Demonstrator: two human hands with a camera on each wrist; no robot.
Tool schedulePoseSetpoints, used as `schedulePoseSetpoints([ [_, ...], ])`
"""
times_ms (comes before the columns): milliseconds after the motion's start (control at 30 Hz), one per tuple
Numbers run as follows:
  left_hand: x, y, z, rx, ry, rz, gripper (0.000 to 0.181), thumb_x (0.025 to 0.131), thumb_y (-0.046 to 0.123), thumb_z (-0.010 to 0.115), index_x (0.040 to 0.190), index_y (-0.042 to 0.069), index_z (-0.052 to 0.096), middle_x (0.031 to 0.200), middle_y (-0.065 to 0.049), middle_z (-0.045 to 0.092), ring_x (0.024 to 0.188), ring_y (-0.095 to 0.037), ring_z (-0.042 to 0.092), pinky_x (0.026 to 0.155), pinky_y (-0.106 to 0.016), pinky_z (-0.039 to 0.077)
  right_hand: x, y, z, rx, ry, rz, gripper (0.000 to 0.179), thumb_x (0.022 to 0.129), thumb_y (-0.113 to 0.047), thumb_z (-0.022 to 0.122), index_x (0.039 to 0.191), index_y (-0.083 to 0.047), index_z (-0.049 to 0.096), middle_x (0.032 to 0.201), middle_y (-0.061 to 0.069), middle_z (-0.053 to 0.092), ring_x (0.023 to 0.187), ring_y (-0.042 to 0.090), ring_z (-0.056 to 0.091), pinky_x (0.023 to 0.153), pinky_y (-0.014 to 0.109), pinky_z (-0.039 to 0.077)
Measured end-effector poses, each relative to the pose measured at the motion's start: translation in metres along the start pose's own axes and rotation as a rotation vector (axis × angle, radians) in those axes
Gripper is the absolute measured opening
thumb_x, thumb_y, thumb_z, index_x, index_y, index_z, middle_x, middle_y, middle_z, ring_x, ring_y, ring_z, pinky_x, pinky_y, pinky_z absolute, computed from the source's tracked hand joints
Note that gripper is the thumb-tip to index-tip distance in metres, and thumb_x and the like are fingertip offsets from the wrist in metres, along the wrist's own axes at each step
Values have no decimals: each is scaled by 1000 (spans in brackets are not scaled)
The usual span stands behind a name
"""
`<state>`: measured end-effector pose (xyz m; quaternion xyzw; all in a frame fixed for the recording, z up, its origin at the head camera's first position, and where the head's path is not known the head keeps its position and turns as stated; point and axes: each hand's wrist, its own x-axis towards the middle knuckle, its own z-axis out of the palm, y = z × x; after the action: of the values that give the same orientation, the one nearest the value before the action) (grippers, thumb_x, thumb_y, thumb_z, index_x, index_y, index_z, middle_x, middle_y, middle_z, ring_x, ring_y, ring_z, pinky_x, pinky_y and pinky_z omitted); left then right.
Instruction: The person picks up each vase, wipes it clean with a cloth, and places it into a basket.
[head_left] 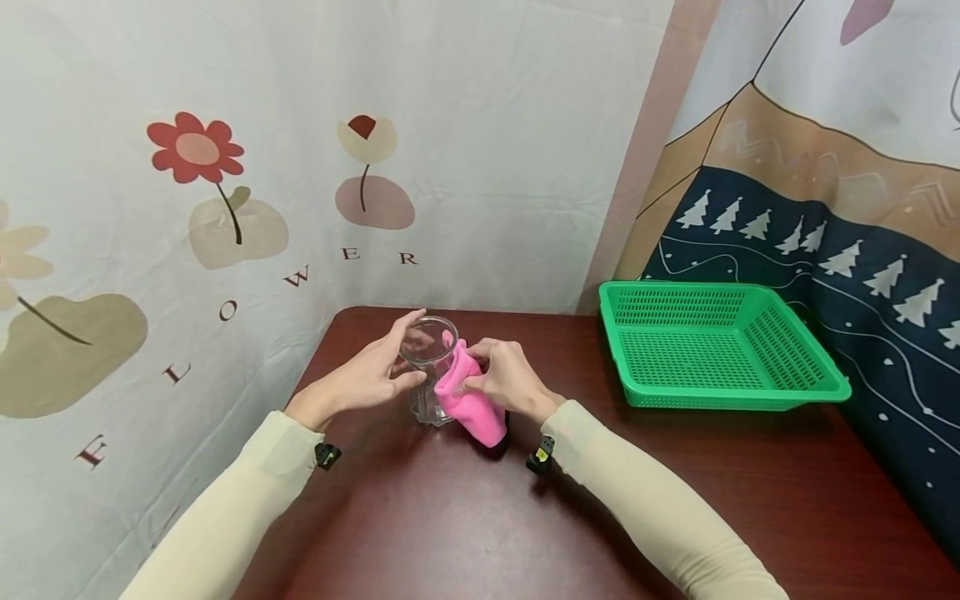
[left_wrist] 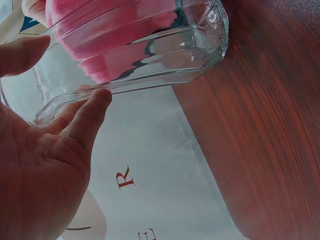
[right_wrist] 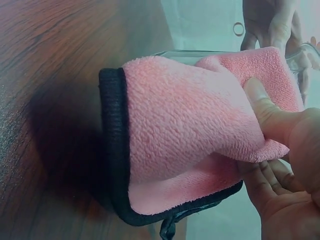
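Note:
A tall clear glass vase [head_left: 426, 402] with a faceted base stands upright near the back of the table. My left hand [head_left: 365, 368] holds it near the rim, with the thumb on the near side and the fingers on the far side; the left wrist view shows fingertips against the glass [left_wrist: 165, 67]. A pink cleaning cloth [head_left: 480, 415] with black edging hangs in folds from my right hand [head_left: 513, 379]. In the right wrist view, thumb and fingers pinch the cloth [right_wrist: 185, 115], which lies against the vase's right side and hides part of it. A black loop hangs from its edging.
A green plastic basket [head_left: 630, 367] with slatted sides sits at the back right of the dark red-brown table [head_left: 465, 533]. Behind the table hangs a printed white curtain [head_left: 495, 125]. A dark blue printed cloth [head_left: 885, 333] borders the right side.

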<state>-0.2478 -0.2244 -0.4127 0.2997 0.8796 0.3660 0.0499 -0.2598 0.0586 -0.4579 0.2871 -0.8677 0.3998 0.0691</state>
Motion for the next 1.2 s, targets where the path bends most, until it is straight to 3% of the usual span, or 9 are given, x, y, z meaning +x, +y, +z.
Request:
schedulePoseSetpoints([
  [233, 0, 0, 0, 11, -5, 2, 97, 110, 8, 77, 184, 9, 13, 161, -25, 63, 148, -43, 67, 123, -67, 58, 2, -5, -3, 31, 50, -17, 39, 86, -13, 105, 122, -7, 90, 104, 4, 84, 88, 12, 72, 77, 22, 60],
  [600, 0, 0, 1, 15, -2, 13, 96, 110, 8, 78, 183, 8, 15, 160, -25, 64, 144, -42, 70, 122, -66, 59, 4, -11, -9, 53, 90, -29, 38, 92, -8, 99, 128, -5, 88, 116, 9, 87, 96, 18, 80, 84, 24, 66],
  [867, -1, -1, 1, 4, 5, 20, 95, 109, 7, 78, 182, 6, 17, 158, -25, 66, 143, -42, 71, 121, -65, 59, 4, -14, -16, 170, 125, -10, 42, 93, -1, 95, 133, -4, 85, 122, 11, 87, 96, 21, 84, 85, 26, 70],
  [1200, -1, 0, 0, 4, 7, 13, 96, 109, 7, 78, 182, 7, 17, 159, -25, 65, 143, -42, 70, 122, -65, 59, 3, -14, -17, 161, 127, -37, 43, 93, -1, 95, 134, -3, 84, 123, 13, 87, 97, 23, 85, 87, 30, 71],
])
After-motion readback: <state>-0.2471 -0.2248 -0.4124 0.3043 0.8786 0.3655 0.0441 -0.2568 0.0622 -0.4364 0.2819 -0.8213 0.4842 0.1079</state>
